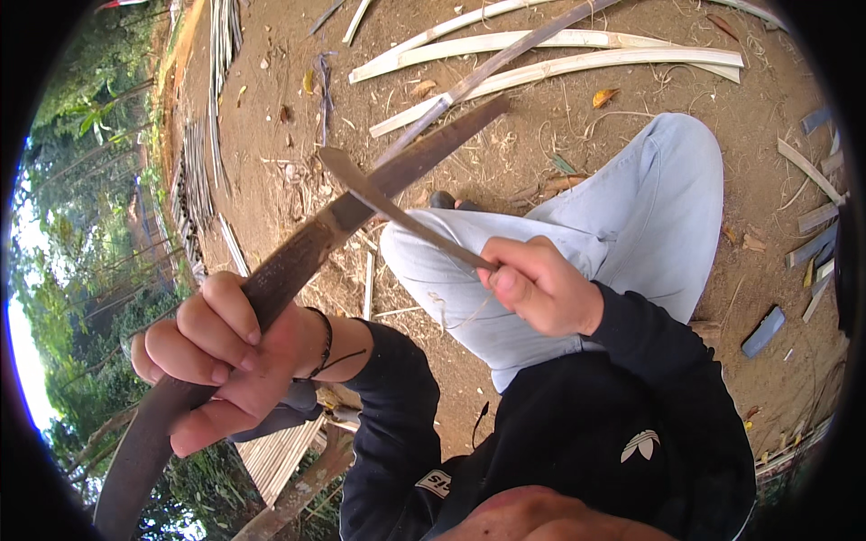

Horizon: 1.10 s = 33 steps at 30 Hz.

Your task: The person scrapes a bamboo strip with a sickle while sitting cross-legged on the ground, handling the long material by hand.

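Wrapped tight, the left hand [221,356] clenches a long dark blade [298,257] by its handle, edge slanting up and away over the dirt ground [271,90]. Pinched between thumb and curled fingers of the right hand [537,284] is a thin bamboo strip [397,212], which crosses the blade near its middle, above the bent knee in pale jeans [631,225]. To shave cleanly, it looks best to keep the blade steady and draw the strip along the edge at a shallow angle, fingers kept behind the cut. Left wrist is cocked back, forearm raised; the right hand sits low and close to the body, knuckles turned up. Split bamboo slats [559,54] lie beyond.
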Each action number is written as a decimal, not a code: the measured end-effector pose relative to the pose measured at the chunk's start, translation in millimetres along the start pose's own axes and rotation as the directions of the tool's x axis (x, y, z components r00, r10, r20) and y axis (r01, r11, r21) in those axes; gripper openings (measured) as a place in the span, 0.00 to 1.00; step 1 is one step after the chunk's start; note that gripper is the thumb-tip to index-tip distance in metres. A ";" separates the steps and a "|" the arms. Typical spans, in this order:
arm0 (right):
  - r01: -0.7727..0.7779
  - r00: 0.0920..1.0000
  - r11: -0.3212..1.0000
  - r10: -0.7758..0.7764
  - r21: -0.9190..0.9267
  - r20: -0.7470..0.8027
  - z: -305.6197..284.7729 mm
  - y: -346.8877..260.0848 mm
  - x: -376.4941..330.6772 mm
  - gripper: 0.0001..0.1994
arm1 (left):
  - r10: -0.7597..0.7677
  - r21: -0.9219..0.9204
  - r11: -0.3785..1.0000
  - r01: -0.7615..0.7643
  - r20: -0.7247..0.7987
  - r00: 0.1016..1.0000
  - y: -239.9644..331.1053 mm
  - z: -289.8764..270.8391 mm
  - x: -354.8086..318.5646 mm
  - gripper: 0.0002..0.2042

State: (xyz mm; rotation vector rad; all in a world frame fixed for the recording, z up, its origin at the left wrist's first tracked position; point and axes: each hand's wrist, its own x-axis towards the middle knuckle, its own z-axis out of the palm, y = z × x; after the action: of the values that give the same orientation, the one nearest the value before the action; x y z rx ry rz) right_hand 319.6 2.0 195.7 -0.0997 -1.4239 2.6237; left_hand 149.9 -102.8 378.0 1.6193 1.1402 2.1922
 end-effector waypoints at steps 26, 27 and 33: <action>0.015 1.000 1.000 -0.016 -0.015 -0.013 -10.0 12.9 10.0 0.30 | -0.001 -0.016 1.000 0.002 0.036 0.999 -4.7 16.7 4.9 0.27; 0.018 1.000 1.000 -0.018 -0.009 0.020 -7.5 5.3 8.8 0.30 | 0.002 -0.007 1.000 -0.002 0.033 0.999 -2.2 14.6 3.8 0.28; -0.119 0.989 0.991 0.124 0.068 -0.083 -7.3 13.3 15.7 0.16 | 0.011 -0.009 1.000 -0.011 0.028 1.000 -0.8 12.0 -1.2 0.28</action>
State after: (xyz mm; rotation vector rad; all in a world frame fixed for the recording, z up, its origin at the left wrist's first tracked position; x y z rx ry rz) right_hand 303.7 3.5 180.8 -0.2988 -1.3465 2.7211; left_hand 160.7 -97.3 377.9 1.6511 1.1150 2.1708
